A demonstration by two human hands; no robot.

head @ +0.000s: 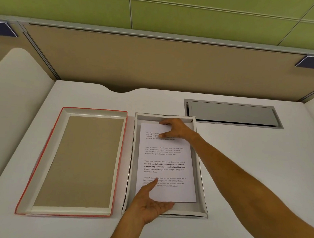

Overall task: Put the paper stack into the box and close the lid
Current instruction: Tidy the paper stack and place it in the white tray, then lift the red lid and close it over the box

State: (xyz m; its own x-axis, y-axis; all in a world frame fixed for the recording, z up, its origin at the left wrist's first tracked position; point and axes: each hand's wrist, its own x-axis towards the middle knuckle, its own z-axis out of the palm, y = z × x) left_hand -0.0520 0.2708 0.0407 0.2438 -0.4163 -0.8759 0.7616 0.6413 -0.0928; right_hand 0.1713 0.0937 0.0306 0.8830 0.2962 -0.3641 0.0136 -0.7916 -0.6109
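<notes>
Text (pixel 164 165) on paper stack (pixel 166 193) begins "Village life".

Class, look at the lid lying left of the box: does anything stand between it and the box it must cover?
Yes. Both hands are in the way: the right hand holds the paper stack at the far end of the box, the left hand at the near end. The lid lies open side up, apart from the box.

Bare desk (pixel 243 169) lies right of the box (pixel 200 170); the upturned lid (pixel 74 162) crowds its left side.
</notes>
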